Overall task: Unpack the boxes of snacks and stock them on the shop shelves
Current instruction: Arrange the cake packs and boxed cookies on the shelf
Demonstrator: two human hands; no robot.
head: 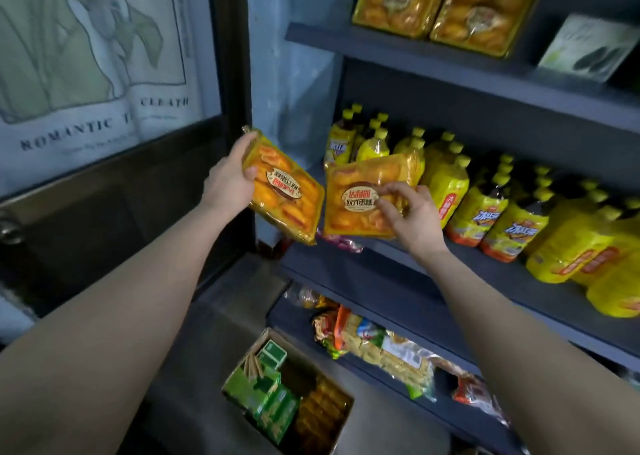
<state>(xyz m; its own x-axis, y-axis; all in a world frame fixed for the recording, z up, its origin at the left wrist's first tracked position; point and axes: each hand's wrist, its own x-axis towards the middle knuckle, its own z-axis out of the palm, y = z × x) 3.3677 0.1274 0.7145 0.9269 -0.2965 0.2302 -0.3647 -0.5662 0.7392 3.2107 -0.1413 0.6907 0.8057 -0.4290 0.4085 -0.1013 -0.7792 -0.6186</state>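
My left hand (230,180) grips a yellow pack of cakes (285,194) by its left edge, held in the air left of the shelves. My right hand (414,217) pinches a second yellow cake pack (360,198) at its front, and that pack leans at the left end of the middle shelf (388,267). Two more of the same cake packs (446,7) stand on the top shelf. An open cardboard box (287,395) on the floor below holds green packets and darker orange packs.
Yellow drink bottles in shrink-wrapped packs (502,219) fill the middle shelf to the right. Mixed snack bags (381,347) lie on the lower shelf. A white box (588,49) stands at the top right. A glass door with a poster (97,73) is at the left.
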